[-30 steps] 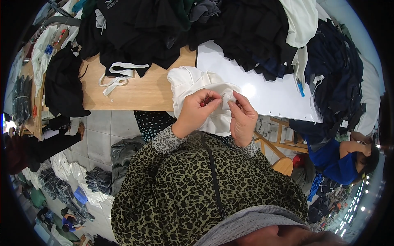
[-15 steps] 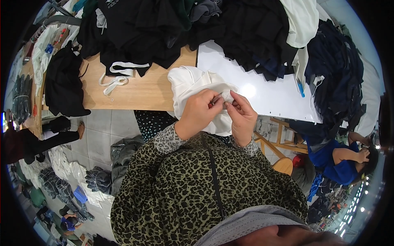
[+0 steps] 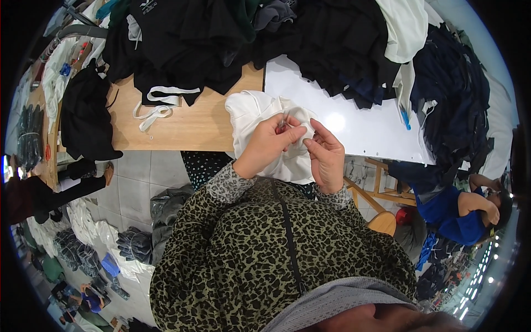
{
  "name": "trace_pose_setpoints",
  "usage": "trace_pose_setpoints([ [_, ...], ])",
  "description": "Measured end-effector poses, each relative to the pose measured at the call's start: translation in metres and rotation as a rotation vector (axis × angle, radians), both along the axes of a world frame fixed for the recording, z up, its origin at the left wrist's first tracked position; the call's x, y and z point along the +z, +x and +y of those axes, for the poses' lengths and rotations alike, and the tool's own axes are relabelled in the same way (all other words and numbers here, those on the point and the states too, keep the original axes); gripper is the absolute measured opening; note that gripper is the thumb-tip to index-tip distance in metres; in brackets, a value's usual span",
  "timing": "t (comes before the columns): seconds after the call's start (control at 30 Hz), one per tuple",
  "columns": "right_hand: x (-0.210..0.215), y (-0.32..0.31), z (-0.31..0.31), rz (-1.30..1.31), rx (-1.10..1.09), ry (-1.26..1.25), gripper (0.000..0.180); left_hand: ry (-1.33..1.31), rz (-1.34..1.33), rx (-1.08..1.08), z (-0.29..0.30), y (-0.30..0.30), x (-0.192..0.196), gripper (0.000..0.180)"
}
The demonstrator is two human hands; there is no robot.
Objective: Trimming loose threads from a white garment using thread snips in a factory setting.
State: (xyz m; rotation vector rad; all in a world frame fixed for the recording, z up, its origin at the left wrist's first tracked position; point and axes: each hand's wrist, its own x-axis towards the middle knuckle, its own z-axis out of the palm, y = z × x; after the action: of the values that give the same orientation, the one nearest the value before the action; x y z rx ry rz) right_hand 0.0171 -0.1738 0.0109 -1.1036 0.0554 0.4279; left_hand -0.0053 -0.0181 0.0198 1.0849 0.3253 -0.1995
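Note:
A white garment with a gathered edge at its left lies bunched at the near edge of the table and hangs down in front of me. My left hand is closed at its upper middle, thumb stretched across the cloth. Something small, thin and reddish shows among the left fingers, too small to name. Facing it, my right hand pinches the fabric between thumb and fingers. The fingertips of both hands are close together on the cloth, and the folds hide part of their grip.
Black garments are heaped along the far side, dark navy ones at the right. A white drawstring lies on the wooden tabletop, which meets a white board. A wooden stool stands below right, near a person in blue.
My left hand has turned and its thumb now stretches farther right across the cloth. The right fingers have spread a little, still on the garment.

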Motion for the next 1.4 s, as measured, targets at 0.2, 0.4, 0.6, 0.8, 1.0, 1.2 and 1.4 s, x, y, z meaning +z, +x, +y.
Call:
trace_pose_setpoints([
  [0.2,-0.002,0.000,0.000,0.060,0.022,0.026,0.045,-0.179,0.090,0.003,0.000,0.002,-0.006,0.015],
  [0.4,0.001,0.001,0.001,0.022,0.009,0.074,0.050,-0.320,0.138,0.042,0.000,0.003,-0.012,0.015],
  [0.6,0.003,0.005,-0.002,0.009,0.009,0.091,0.054,-0.257,0.121,0.042,0.002,0.000,-0.008,0.014],
  [0.8,0.001,0.002,-0.001,0.036,-0.040,0.149,0.053,-0.122,0.115,0.046,0.002,-0.006,-0.010,0.022],
  [1.0,0.000,0.000,0.001,0.211,-0.002,0.192,0.039,0.296,-0.130,-0.007,-0.017,-0.022,-0.023,0.033],
  [1.2,-0.003,0.019,-0.017,0.309,0.223,0.199,0.035,0.152,-0.097,-0.078,-0.001,-0.022,-0.015,0.031],
  [1.4,0.008,0.023,-0.012,0.172,0.133,0.222,0.036,0.070,-0.026,-0.175,0.027,-0.012,-0.001,0.034],
])
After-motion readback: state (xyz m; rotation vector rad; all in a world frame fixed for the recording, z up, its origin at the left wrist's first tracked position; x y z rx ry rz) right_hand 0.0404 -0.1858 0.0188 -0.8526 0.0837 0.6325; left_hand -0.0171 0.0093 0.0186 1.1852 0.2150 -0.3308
